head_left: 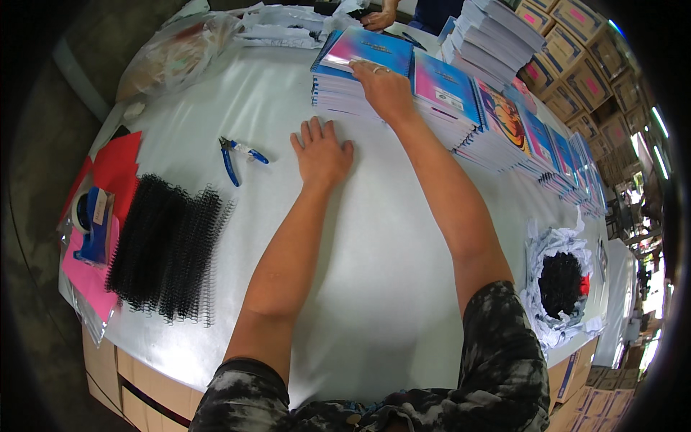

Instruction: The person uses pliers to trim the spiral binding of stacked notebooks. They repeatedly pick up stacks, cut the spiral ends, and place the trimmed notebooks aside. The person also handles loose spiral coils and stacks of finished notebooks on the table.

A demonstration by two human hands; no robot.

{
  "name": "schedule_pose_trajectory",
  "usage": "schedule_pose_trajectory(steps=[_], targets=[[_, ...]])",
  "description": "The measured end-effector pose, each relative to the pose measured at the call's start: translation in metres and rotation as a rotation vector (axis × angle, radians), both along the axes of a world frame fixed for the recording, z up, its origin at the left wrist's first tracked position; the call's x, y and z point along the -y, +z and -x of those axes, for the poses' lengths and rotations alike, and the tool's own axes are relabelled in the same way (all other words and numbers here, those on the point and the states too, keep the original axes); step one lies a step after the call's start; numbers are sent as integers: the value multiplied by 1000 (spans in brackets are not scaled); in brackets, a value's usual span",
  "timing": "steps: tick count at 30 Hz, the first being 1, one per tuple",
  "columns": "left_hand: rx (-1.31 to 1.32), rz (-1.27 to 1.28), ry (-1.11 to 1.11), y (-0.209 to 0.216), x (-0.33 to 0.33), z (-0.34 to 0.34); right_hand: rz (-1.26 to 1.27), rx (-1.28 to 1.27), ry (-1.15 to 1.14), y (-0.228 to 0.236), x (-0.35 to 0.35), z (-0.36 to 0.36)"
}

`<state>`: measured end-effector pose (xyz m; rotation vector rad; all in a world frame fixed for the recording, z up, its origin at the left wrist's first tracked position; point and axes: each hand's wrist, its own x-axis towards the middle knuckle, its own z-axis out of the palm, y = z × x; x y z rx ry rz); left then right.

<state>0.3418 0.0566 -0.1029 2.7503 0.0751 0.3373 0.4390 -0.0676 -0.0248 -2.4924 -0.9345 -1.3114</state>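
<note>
My left hand (322, 155) lies flat on the white tabletop with its fingers spread and nothing under it that I can see. Farther off, my right hand (386, 90) rests its outstretched fingers on the pink and blue cover of a spiral notebook (371, 47), near its front edge. That notebook tops a stack of notebooks (338, 95) and sits slightly askew on it. To the left of my left hand lie blue-handled cutting pliers (232, 155), jaws apart. Beyond them is a pile of black spiral binding coils (164, 248).
More notebook stacks (450, 90) run along the right edge. White paper stacks (493, 39) stand behind. A blue tape dispenser (96, 223) sits on pink and red sheets at left. Crumpled paper rings black scraps (560, 284) at right. Another person's hand (378, 19) shows at the far edge.
</note>
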Motion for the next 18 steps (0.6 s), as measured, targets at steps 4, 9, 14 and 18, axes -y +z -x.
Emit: schedule_pose_trajectory(steps=[4,9,14,18], targets=[[-24,-30,10,2,1,-1,-35,113,67,-8,5,-3],[-22,-37,14,1,0,-1,-77,121,49,-9,-1,-1],[-4,0,-9,1,0,0,-165,-214,-92,2,0,6],[-8,10,-17,3,-1,-1,-578,179,28,32,42,-8]])
